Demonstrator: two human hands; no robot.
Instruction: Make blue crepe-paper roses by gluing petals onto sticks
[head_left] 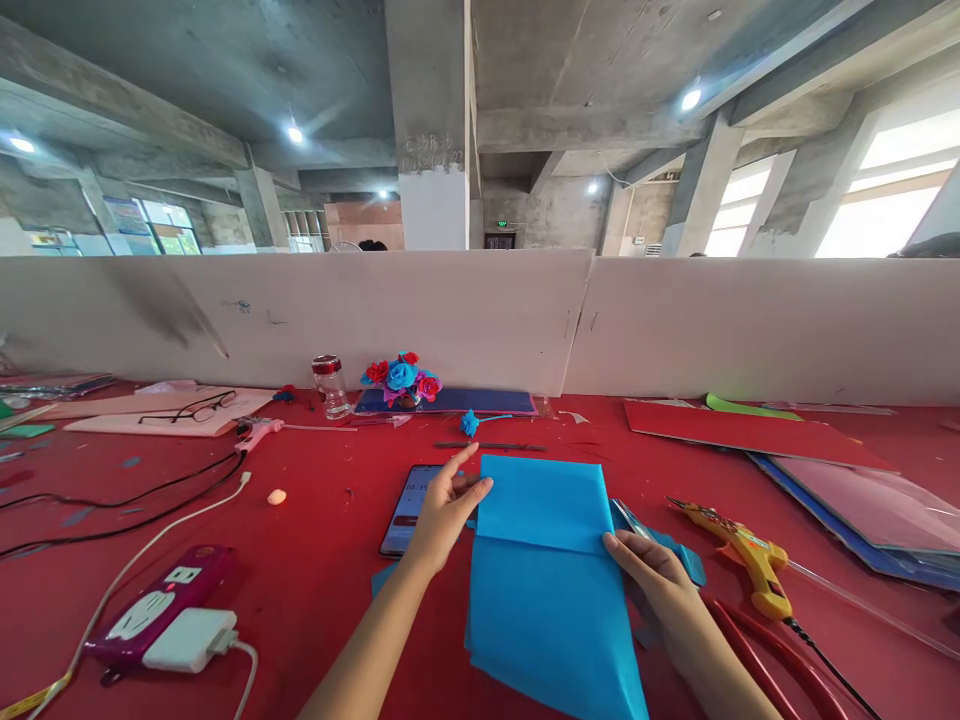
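A blue sheet of paper lies in front of me, its far part marked off by a straight crease or fold edge. My right hand grips the sheet's right edge near that line, thumb on top. At the upper left edge is my left hand, index finger and thumb stretched apart, the thumb tip close to the paper. Partly hidden behind my right hand are scissors with red handles and blue paper scraps. A phone lies under my left wrist.
On the right are a yellow glue gun and stacked coloured sheets. Behind stand a blue paper flower, a flower bunch and a glass jar. A purple power strip with cables lies left, before a white partition.
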